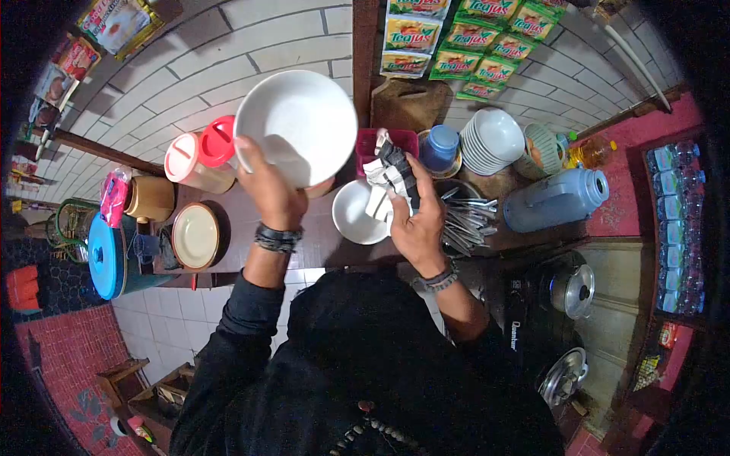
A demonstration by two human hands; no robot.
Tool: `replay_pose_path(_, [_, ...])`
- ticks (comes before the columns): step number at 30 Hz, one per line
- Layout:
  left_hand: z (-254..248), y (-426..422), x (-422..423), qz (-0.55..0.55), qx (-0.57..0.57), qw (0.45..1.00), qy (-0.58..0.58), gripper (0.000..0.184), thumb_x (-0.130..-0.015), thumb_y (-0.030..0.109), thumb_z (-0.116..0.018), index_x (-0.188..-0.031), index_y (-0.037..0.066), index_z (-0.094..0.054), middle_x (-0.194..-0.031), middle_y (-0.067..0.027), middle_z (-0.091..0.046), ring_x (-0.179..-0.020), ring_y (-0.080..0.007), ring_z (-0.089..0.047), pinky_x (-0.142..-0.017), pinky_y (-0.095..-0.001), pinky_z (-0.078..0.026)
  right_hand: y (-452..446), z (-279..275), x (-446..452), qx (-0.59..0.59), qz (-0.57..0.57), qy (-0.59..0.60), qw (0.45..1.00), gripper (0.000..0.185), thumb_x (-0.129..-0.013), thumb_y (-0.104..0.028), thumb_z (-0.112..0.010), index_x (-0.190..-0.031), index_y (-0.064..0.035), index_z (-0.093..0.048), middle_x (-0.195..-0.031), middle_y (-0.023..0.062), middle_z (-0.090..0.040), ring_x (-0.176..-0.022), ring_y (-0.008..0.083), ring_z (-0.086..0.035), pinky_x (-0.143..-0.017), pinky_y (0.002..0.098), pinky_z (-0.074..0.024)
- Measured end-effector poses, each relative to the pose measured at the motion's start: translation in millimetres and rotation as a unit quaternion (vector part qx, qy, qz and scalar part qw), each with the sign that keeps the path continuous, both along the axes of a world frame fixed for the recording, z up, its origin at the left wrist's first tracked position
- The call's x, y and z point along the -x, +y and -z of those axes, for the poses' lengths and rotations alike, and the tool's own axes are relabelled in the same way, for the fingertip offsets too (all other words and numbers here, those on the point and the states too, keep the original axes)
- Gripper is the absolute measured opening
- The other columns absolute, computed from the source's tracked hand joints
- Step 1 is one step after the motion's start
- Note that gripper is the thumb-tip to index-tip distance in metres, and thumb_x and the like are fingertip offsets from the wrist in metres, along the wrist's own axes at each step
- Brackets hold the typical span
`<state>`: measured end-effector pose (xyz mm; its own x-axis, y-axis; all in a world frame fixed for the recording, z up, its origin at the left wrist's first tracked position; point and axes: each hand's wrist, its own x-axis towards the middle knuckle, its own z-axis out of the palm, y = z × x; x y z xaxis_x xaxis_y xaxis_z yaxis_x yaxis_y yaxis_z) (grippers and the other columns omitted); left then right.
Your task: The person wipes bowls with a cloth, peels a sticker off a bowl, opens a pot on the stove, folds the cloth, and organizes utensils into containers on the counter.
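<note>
My left hand (270, 190) grips a large white bowl (300, 121) by its lower left rim, holding it raised and tilted so the inside shows. In my right hand (420, 224) is a bunched black-and-white cloth (391, 176), pinched between thumb and fingers. The cloth is apart from the raised bowl. Below the cloth a second white bowl (353, 216) rests on the counter (304, 242), partly covered by the cloth and my right hand. Just right of that hand, a bundle of metal cutlery (468, 223) stands in a dark holder.
Stacked small white bowls (498, 137) stand at the back right, near a grey-blue thermos (559, 199). Lidded containers (201, 171) and a cream plate (195, 235) are on the left. A stove (532, 304) with a lidded pot (574, 291) is at lower right.
</note>
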<state>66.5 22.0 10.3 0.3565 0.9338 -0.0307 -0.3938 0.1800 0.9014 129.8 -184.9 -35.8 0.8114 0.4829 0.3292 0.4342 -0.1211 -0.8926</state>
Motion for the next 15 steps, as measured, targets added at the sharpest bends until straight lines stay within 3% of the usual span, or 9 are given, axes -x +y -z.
replay_pose_path(3, [8.6,10.6,11.4,0.032,-0.014,0.999,-0.002,0.063,-0.105,0.057,-0.051,-0.135,0.001,-0.054,-0.116,-0.0103,-0.064,-0.100,-0.0210,-0.064,-0.082,-0.0384,-0.057,1.6,30.7,-6.2,0.110,-0.029,-0.032,0.993,0.064,-0.095,-0.013,-0.068,-0.152,-0.0005,-0.043,-0.143,0.0258,-0.056,-0.135,0.0369,-0.054,-0.114,0.0437,-0.0414])
replay_pose_path(4, [7.8,6.0,14.6,0.049,0.003,0.999,0.017,0.064,-0.105,0.056,-0.051,-0.137,0.001,-0.054,-0.119,-0.0102,-0.063,-0.102,-0.0211,-0.064,-0.084,-0.0375,-0.056,0.4,42.5,-6.2,0.169,-0.063,-0.007,0.984,0.066,-0.097,-0.020,-0.066,-0.154,-0.0003,-0.039,-0.148,0.0296,-0.051,-0.139,0.0429,-0.048,-0.116,0.0476,-0.0385])
replay_pose_path(5, [9.3,0.8,15.8,0.055,0.006,0.998,0.011,0.064,-0.105,0.056,-0.051,-0.137,0.001,-0.054,-0.119,-0.0102,-0.063,-0.102,-0.0211,-0.064,-0.084,-0.0375,-0.056,1.6,56.3,-7.7,0.228,-0.043,-0.056,0.971,0.066,-0.101,-0.025,-0.062,-0.156,0.0012,-0.036,-0.152,0.0276,-0.047,-0.144,0.0410,-0.044,-0.119,0.0474,-0.0343])
replay_pose_path(7, [15.7,-10.9,16.6,0.119,0.031,0.990,0.068,0.063,-0.106,0.056,-0.052,-0.138,0.001,-0.054,-0.120,-0.0102,-0.063,-0.106,-0.0212,-0.063,-0.088,-0.0381,-0.055,0.5,33.3,-12.9,0.063,-0.017,0.047,0.997,0.073,-0.100,-0.037,-0.062,-0.154,0.0052,-0.038,-0.151,0.0316,-0.047,-0.140,0.0443,-0.047,-0.119,0.0477,-0.0346])
replay_pose_path(8, [17.9,-20.4,14.0,0.135,0.038,0.988,0.069,0.062,-0.106,0.055,-0.053,-0.137,0.001,-0.055,-0.121,-0.0098,-0.064,-0.110,-0.0210,-0.061,-0.092,-0.0394,-0.053,2.7,40.4,-16.0,-0.073,0.003,0.079,0.994,0.072,-0.100,-0.034,-0.062,-0.154,0.0058,-0.038,-0.153,0.0308,-0.045,-0.142,0.0415,-0.046,-0.119,0.0470,-0.0337])
replay_pose_path(9, [21.6,-28.5,11.6,0.142,0.040,0.987,0.064,0.062,-0.106,0.055,-0.053,-0.137,0.001,-0.055,-0.121,-0.0098,-0.064,-0.110,-0.0210,-0.061,-0.092,-0.0394,-0.053,-1.7,27.7,-19.7,-0.071,0.009,0.074,0.995,0.072,-0.100,-0.034,-0.062,-0.154,0.0058,-0.038,-0.153,0.0308,-0.045,-0.142,0.0415,-0.046,-0.119,0.0470,-0.0337])
replay_pose_path(11, [31.3,-44.3,4.6,0.181,-0.032,0.974,0.130,0.060,-0.106,0.053,-0.053,-0.135,0.001,-0.058,-0.121,-0.0095,-0.064,-0.112,-0.0200,-0.060,-0.094,-0.0383,-0.051,-10.2,-7.1,-25.6,-0.029,0.037,-0.066,0.997,0.070,-0.099,-0.029,-0.064,-0.154,0.0065,-0.038,-0.155,0.0294,-0.044,-0.144,0.0380,-0.044,-0.120,0.0450,-0.0325])
replay_pose_path(13, [31.9,-67.4,-5.8,0.203,-0.031,0.971,0.126,0.057,-0.107,0.051,-0.053,-0.133,0.001,-0.061,-0.122,-0.0090,-0.065,-0.109,-0.0180,-0.059,-0.093,-0.0358,-0.050,-12.0,-11.7,-29.9,-0.037,0.041,-0.020,0.998,0.060,-0.100,-0.020,-0.062,-0.152,0.0032,-0.044,-0.146,0.0272,-0.055,-0.135,0.0364,-0.056,-0.112,0.0412,-0.0432])
replay_pose_path(15, [19.7,-89.6,-16.9,0.264,0.066,0.954,0.129,0.056,-0.107,0.049,-0.052,-0.132,0.000,-0.062,-0.120,-0.0076,-0.065,-0.106,-0.0163,-0.059,-0.093,-0.0337,-0.049,-18.0,-3.5,-36.9,-0.028,0.087,-0.008,0.996,0.049,-0.102,-0.015,-0.058,-0.148,0.0008,-0.050,-0.140,0.0242,-0.062,-0.128,0.0338,-0.062,-0.108,0.0390,-0.0465])
